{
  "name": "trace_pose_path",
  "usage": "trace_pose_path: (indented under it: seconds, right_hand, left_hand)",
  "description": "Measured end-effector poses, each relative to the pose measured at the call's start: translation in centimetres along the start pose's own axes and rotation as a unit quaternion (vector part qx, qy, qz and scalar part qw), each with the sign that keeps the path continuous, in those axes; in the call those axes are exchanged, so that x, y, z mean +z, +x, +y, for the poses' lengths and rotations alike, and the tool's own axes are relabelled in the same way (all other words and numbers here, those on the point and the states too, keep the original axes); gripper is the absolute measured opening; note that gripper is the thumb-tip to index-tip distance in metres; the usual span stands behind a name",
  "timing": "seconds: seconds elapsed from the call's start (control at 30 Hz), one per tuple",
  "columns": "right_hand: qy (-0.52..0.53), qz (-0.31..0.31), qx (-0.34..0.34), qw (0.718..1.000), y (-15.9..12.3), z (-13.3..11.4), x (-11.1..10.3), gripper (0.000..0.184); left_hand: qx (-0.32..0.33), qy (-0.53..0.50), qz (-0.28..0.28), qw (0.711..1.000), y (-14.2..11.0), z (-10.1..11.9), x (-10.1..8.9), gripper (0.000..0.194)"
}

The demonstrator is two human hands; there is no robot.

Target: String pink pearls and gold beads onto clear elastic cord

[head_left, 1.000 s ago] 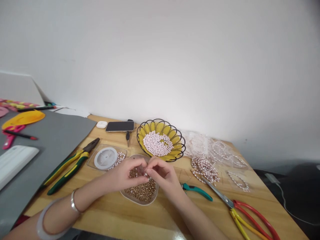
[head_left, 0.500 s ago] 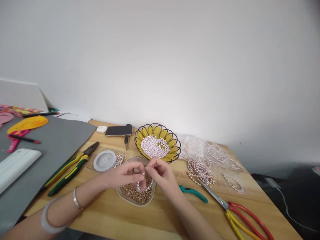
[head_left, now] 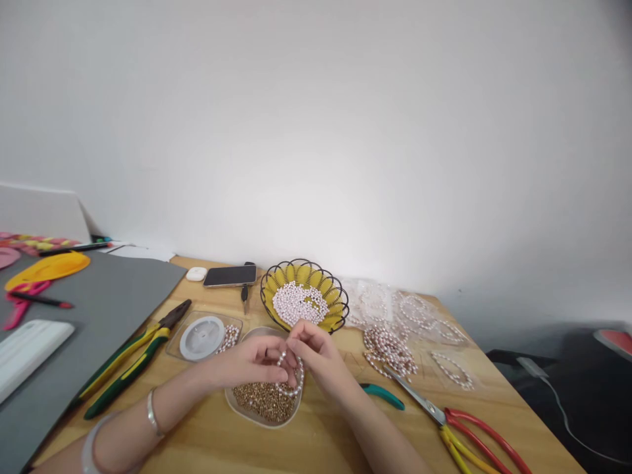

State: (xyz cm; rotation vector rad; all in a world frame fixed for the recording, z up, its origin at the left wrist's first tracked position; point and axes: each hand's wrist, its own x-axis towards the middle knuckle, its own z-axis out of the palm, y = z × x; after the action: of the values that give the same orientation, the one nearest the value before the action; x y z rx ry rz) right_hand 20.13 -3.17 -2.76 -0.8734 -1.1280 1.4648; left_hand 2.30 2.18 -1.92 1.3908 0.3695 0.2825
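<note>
Both my hands meet over a clear dish of small gold beads (head_left: 261, 401) near the front of the wooden table (head_left: 336, 434). My left hand (head_left: 251, 362) and my right hand (head_left: 316, 352) pinch a short loop of pale pearl beads (head_left: 289, 375), which hangs between their fingertips above the dish. A silver bangle and a pale bangle sit on my left wrist. Just behind my hands stands a black wire basket with a yellow liner (head_left: 305, 304), holding a heap of loose pearl beads.
Green-and-yellow pliers (head_left: 131, 359) and a spool of clear cord in a plastic tray (head_left: 202, 329) lie left. Teal-handled pliers (head_left: 382, 395), red-and-yellow scissors (head_left: 459, 424) and finished pearl strands (head_left: 390, 342) lie right. A phone (head_left: 230, 275), an earbud case (head_left: 196, 274) and a grey mat (head_left: 74, 316) sit behind left.
The pearl loop has come into view between my fingers and hangs lower over the gold beads. The camera has tilted up, so the table sits lower in the picture.
</note>
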Motion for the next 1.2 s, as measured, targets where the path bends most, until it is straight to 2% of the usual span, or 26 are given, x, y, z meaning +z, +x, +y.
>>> trace_pose_path:
  seconds: [0.1, 0.27, 0.43, 0.57, 0.8, 1.0, 1.2]
  right_hand:
    - [-0.023, 0.010, -0.002, 1.000, 0.1, -0.4, -0.3, 0.037]
    - [-0.043, 0.020, 0.033, 0.998, 0.1, -0.7, -0.7, 0.041]
    - [-0.047, 0.013, 0.060, 0.997, 0.2, -0.2, -0.7, 0.042]
    - [-0.056, 0.032, 0.038, 0.997, 0.2, 0.0, -0.7, 0.041]
    - [-0.035, 0.028, 0.013, 0.999, 0.0, 0.6, -0.3, 0.038]
    - [-0.043, 0.038, -0.019, 0.998, 0.1, 1.4, -0.5, 0.036]
    - [-0.042, 0.049, -0.030, 0.997, 0.1, 1.1, -0.5, 0.035]
  left_hand:
    - [-0.008, -0.012, 0.009, 1.000, 0.0, -0.1, 0.2, 0.037]
    - [-0.030, -0.075, 0.021, 0.997, -0.3, -0.9, 0.9, 0.039]
    - [-0.082, -0.084, 0.049, 0.992, -0.8, -1.4, 1.3, 0.042]
    - [-0.088, -0.077, 0.062, 0.991, -1.0, -0.9, 1.1, 0.042]
    - [-0.102, -0.100, 0.024, 0.989, -1.0, -0.8, 1.3, 0.047]
    - [-0.079, -0.135, 0.054, 0.986, -0.8, -0.9, 1.1, 0.053]
    - [-0.089, -0.121, 0.051, 0.987, -0.8, -0.8, 1.1, 0.043]
